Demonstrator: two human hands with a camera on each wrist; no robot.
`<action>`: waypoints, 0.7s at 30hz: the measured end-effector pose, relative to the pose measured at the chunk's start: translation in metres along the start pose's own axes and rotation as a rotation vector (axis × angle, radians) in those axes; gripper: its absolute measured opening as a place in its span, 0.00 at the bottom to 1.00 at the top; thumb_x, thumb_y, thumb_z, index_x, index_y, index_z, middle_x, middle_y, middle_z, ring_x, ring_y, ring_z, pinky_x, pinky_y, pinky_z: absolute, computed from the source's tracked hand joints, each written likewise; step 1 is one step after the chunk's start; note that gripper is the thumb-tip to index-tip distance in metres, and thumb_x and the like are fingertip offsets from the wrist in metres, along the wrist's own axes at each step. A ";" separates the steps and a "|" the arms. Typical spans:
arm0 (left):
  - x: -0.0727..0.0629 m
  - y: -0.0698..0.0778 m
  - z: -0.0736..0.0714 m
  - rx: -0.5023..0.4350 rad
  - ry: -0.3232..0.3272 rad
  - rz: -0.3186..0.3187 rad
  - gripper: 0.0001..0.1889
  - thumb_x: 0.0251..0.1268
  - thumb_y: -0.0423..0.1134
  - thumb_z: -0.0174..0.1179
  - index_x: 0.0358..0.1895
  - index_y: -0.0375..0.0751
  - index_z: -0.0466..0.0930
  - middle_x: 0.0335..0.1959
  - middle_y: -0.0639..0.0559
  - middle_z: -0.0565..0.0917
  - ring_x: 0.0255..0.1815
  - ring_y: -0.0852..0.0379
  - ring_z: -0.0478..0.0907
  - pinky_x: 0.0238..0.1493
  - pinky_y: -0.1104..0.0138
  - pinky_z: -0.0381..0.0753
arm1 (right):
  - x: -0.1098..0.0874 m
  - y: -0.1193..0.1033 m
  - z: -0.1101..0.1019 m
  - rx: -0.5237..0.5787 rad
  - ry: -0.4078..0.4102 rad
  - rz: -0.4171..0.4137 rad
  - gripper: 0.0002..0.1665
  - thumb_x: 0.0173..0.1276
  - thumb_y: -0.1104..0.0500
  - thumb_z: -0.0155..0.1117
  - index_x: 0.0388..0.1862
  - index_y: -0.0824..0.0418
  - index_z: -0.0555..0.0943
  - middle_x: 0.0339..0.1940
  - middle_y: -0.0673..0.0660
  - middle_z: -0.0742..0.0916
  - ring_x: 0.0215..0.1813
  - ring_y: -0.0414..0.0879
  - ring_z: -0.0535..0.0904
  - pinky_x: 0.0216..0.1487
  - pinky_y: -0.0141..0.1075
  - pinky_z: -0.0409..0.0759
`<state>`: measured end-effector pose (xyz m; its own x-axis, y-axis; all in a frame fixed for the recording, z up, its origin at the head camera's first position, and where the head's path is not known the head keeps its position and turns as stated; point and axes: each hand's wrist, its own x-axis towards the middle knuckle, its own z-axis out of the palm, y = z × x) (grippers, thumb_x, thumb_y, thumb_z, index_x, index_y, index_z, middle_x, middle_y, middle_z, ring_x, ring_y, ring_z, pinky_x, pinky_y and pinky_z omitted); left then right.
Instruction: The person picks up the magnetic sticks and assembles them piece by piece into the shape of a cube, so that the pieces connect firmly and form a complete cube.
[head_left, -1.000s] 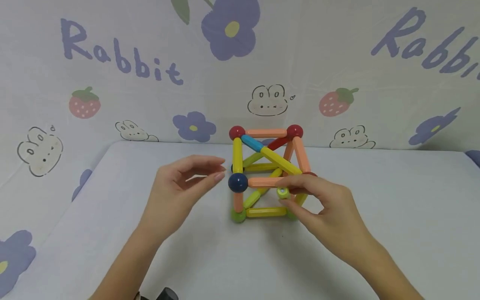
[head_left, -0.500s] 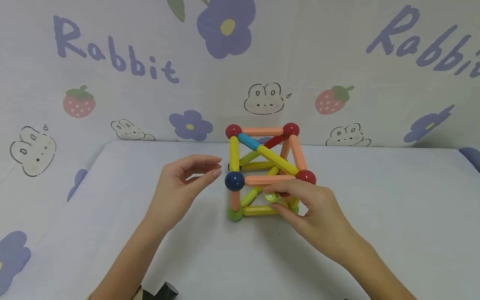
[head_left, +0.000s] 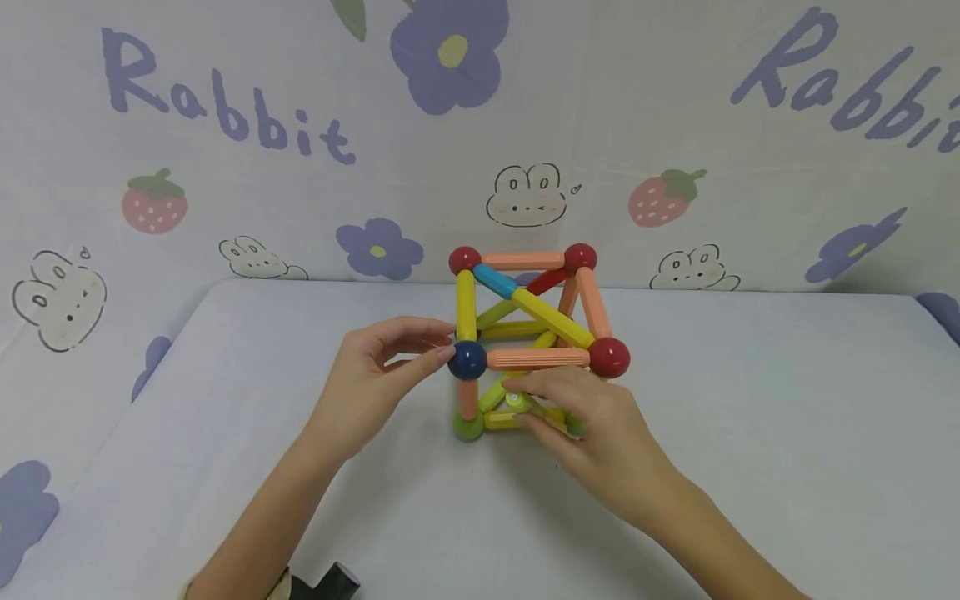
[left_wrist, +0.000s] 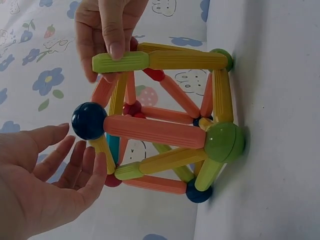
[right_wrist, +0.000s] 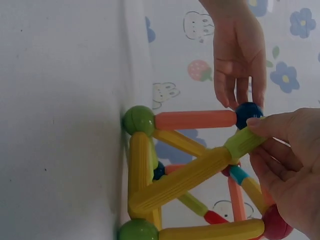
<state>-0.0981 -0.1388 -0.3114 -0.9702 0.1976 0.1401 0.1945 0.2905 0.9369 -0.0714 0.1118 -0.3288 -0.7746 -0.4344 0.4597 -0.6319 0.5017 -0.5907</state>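
A framework of coloured magnetic rods and balls, with a salmon rod [head_left: 537, 359] along its upper front edge, stands on the white surface. My right hand [head_left: 592, 433] pinches the light-green end of a green-and-yellow magnetic rod [left_wrist: 187, 60] between thumb and fingers. The rod's yellow end meets the frame's bottom front right, near a green ball [right_wrist: 139, 231]. At the upper front left corner is a navy ball [head_left: 468, 361]. My left hand [head_left: 375, 383] is beside it, fingers loosely bent, fingertips right at the ball's left side. In the head view my right hand hides the frame's lower right.
The white cloth surface [head_left: 750, 433] reaches back to a fabric backdrop [head_left: 420, 183] printed with rabbits, flowers and strawberries. A black cylindrical part [head_left: 335, 582] shows at the bottom edge, close to my left forearm.
My right hand has moved left and slightly down, swinging the pinched rod end leftward below the salmon rod. My left hand has come right, up to the navy ball. The head view has shifted slightly.
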 end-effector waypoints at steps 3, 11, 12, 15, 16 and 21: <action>0.000 0.000 0.001 -0.019 -0.014 0.001 0.14 0.75 0.33 0.65 0.58 0.35 0.86 0.54 0.44 0.88 0.56 0.51 0.84 0.57 0.68 0.85 | -0.001 0.001 0.006 0.002 0.021 -0.012 0.24 0.61 0.70 0.79 0.57 0.59 0.89 0.51 0.51 0.92 0.55 0.46 0.88 0.55 0.42 0.89; 0.000 -0.001 0.001 -0.033 -0.032 -0.011 0.14 0.75 0.35 0.65 0.58 0.36 0.87 0.54 0.45 0.88 0.54 0.53 0.85 0.59 0.59 0.83 | -0.002 0.004 0.024 0.055 0.035 0.013 0.24 0.65 0.68 0.77 0.61 0.62 0.86 0.52 0.54 0.92 0.55 0.47 0.88 0.55 0.40 0.88; 0.000 -0.001 0.001 -0.034 -0.035 -0.010 0.14 0.75 0.35 0.65 0.58 0.36 0.87 0.54 0.45 0.88 0.54 0.53 0.85 0.59 0.58 0.83 | -0.002 0.004 0.026 0.061 0.047 0.013 0.24 0.66 0.68 0.76 0.61 0.63 0.86 0.52 0.54 0.92 0.54 0.47 0.88 0.55 0.41 0.89; 0.000 -0.002 0.000 -0.034 -0.042 -0.013 0.14 0.75 0.36 0.65 0.59 0.36 0.87 0.54 0.45 0.88 0.55 0.52 0.85 0.59 0.56 0.82 | -0.003 0.007 0.031 0.074 0.076 0.012 0.22 0.65 0.70 0.76 0.58 0.63 0.86 0.52 0.55 0.91 0.52 0.47 0.88 0.53 0.44 0.89; 0.000 -0.002 0.000 -0.032 -0.043 -0.015 0.14 0.75 0.36 0.65 0.59 0.36 0.87 0.54 0.45 0.88 0.55 0.52 0.85 0.59 0.55 0.82 | -0.003 0.008 0.032 0.075 0.083 0.012 0.22 0.65 0.71 0.76 0.57 0.64 0.86 0.51 0.55 0.91 0.51 0.47 0.88 0.53 0.45 0.89; 0.001 -0.002 0.001 -0.030 -0.053 -0.017 0.14 0.76 0.36 0.64 0.59 0.36 0.87 0.54 0.45 0.88 0.55 0.52 0.85 0.59 0.56 0.81 | -0.002 0.016 0.037 0.045 0.080 0.048 0.20 0.61 0.73 0.78 0.52 0.66 0.86 0.48 0.57 0.90 0.50 0.49 0.86 0.53 0.43 0.89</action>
<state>-0.0995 -0.1388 -0.3135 -0.9641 0.2425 0.1081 0.1732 0.2657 0.9484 -0.0786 0.0931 -0.3639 -0.8045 -0.3486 0.4808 -0.5938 0.4857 -0.6415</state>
